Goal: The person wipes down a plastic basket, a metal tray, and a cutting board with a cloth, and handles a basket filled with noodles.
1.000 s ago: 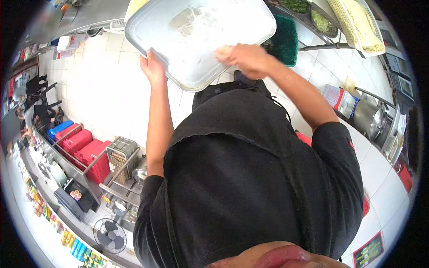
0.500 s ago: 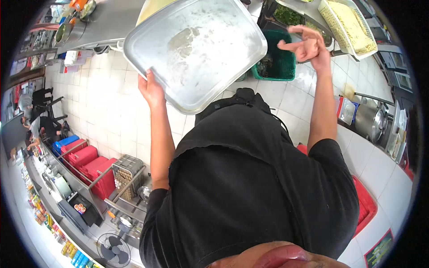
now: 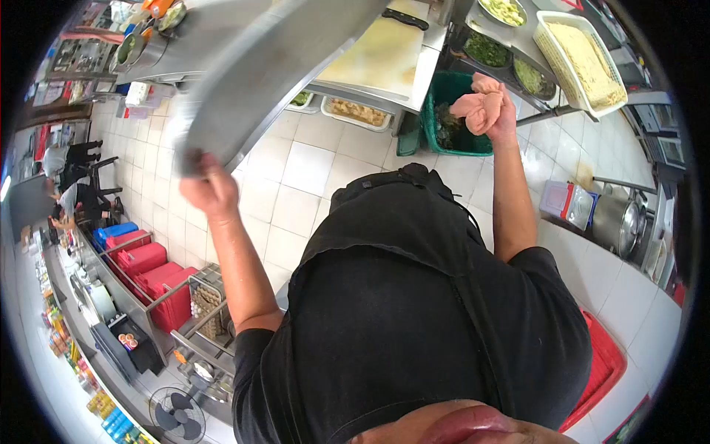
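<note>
My left hand [image 3: 211, 189] grips one end of a shallow metal tray [image 3: 270, 70], which is tilted steeply and blurred by motion. The tray hangs in front of the steel counter and partly hides it. In my right hand [image 3: 504, 122] is pale pink raw meat [image 3: 477, 105], its pieces bunched at the fingers. This hand is raised over the right side of a green bin [image 3: 451, 152], which has dark scraps inside. A yellowish cutting board [image 3: 377, 63] lies on the counter behind the tray, with a black-handled knife [image 3: 405, 18] at its far end.
Right of the bin stand bowls of chopped greens [image 3: 487, 48] and a basket of noodles [image 3: 584, 63]. Below the counter sits a container of light brown food [image 3: 359, 113]. Red bins [image 3: 159, 277] and a fan [image 3: 177, 413] are at left, a large pot [image 3: 620, 218] at right.
The tray has swung from nearly face-on to steeply tilted, moving up and left with my left hand. The cutting board and knife have come into view. My right hand has lowered slightly, still holding the meat.
</note>
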Available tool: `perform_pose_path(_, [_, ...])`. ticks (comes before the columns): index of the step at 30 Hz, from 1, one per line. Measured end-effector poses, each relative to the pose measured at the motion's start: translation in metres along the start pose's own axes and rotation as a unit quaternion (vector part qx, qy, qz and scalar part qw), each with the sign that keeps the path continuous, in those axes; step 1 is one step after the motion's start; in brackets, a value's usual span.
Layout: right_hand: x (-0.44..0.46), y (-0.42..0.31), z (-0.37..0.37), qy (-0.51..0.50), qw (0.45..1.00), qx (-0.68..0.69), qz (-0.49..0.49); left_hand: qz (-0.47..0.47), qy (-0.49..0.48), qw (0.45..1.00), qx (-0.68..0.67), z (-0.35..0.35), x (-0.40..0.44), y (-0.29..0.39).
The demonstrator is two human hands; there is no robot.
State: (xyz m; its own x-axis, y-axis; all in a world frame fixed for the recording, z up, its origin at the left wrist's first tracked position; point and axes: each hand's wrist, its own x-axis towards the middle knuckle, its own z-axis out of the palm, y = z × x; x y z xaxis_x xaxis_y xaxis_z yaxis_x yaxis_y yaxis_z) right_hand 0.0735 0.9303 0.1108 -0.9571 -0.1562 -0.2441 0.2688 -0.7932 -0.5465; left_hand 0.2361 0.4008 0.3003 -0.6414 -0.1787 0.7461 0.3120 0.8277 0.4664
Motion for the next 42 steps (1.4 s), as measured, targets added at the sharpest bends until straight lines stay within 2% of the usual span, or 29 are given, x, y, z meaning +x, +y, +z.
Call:
perform_pose_path(1, [0.007,-0.001,-0.006,-0.093,0.994,0.048,0.003,0.018,-0.050,0.998,0.042,-0.003,-0.007,-0.011])
perform_pose_path(3, [0.021,0.002,-0.007,-0.274,0.950,0.146,0.014,0.051,-0.100,0.992,0.052,0.008,-0.013,0.015])
perform_pose_path(5, [0.006,0.000,0.017,-0.137,0.987,0.078,0.014,0.066,-0.157,0.982,0.078,0.012,-0.031,0.008])
perform_pose_path(7, [-0.004,0.006,0.052,0.001,1.000,-0.031,-0.001,0.071,-0.130,0.987,0.066,0.020,-0.052,0.000])
perform_pose_path(8, [0.001,0.013,0.055,-0.042,0.999,-0.026,-0.006,0.073,-0.118,0.989,0.059,0.025,-0.063,-0.003])
perform_pose_path(11, [0.014,0.028,0.056,-0.084,0.994,-0.058,0.049,-0.087,0.014,0.995,0.053,0.044,-0.102,-0.001])
perform_pose_path(12, [0.015,0.033,0.061,-0.050,0.994,-0.065,0.071,-0.200,0.026,0.979,-0.045,0.049,-0.117,-0.010])
perform_pose_path(13, [0.016,0.035,0.068,-0.020,0.988,-0.138,0.065,-0.307,0.059,0.940,-0.139,0.053,-0.133,-0.020])
perform_pose_path(14, [0.015,0.035,0.078,0.007,0.976,-0.211,0.057,-0.399,0.094,0.864,-0.292,0.054,-0.141,-0.021])
perform_pose_path(15, [0.012,0.039,0.090,0.028,0.963,-0.266,0.029,-0.470,0.129,0.756,-0.437,0.054,-0.146,-0.024])
perform_pose_path(16, [0.010,0.043,0.104,0.052,0.946,-0.320,0.004,-0.502,0.144,0.704,-0.481,0.055,-0.150,-0.028])
perform_pose_path(17, [0.013,0.052,0.120,0.014,0.918,-0.392,-0.051,-0.531,0.158,0.647,-0.524,0.058,-0.155,-0.030])
perform_pose_path(18, [0.013,0.062,0.141,-0.022,0.881,-0.460,-0.106,-0.550,0.194,0.634,-0.509,0.066,-0.154,-0.026])
perform_pose_path(19, [0.010,0.074,0.159,-0.057,0.836,-0.521,-0.163,-0.553,0.183,0.636,-0.505,0.070,-0.157,-0.029])
perform_pose_path(21, [0.002,0.102,0.198,-0.229,0.636,-0.719,-0.160,-0.559,0.152,0.642,-0.502,0.079,-0.164,-0.034])
perform_pose_path(23, [-0.009,0.169,0.236,-0.316,0.561,-0.754,-0.130,-0.603,0.158,0.638,-0.452,0.083,-0.154,-0.018])
perform_pose_path(24, [-0.035,0.207,0.257,-0.299,0.520,-0.765,-0.236,-0.614,0.156,0.638,-0.437,0.085,-0.151,-0.015])
perform_pose_path(26, [-0.061,0.260,0.260,-0.361,0.430,-0.762,-0.323,-0.621,0.152,0.644,-0.420,0.085,-0.154,-0.017])
perform_pose_path(27, [-0.063,0.277,0.251,-0.442,0.384,-0.751,-0.305,-0.618,0.152,0.649,-0.417,0.086,-0.161,-0.023])
perform_pose_path(30, [-0.029,0.290,0.254,-0.393,0.344,-0.830,-0.194,-0.624,0.158,0.637,-0.425,0.079,-0.168,-0.023])
perform_pose_path(32, [0.024,0.278,0.234,-0.323,0.349,-0.849,-0.231,-0.628,0.195,0.619,-0.429,0.083,-0.184,-0.017])
perform_pose_path(34, [0.072,0.252,0.218,-0.199,0.346,-0.865,-0.304,-0.616,0.194,0.636,-0.423,0.083,-0.188,-0.016])
perform_pose_path(36, [0.094,0.203,0.245,-0.132,0.357,-0.896,-0.229,-0.606,0.186,0.649,-0.421,0.077,-0.184,-0.014])
perform_pose_path(38, [0.149,0.202,0.200,-0.089,0.452,-0.861,-0.216,-0.598,0.177,0.668,-0.406,0.071,-0.185,-0.019])
perform_pose_path(40, [0.140,0.225,0.217,-0.227,0.359,-0.882,-0.205,-0.600,0.188,0.661,-0.410,0.070,-0.186,-0.026])
perform_pose_path(42, [0.100,0.262,0.225,-0.362,0.403,-0.798,-0.262,-0.604,0.193,0.659,-0.405,0.072,-0.189,-0.031])
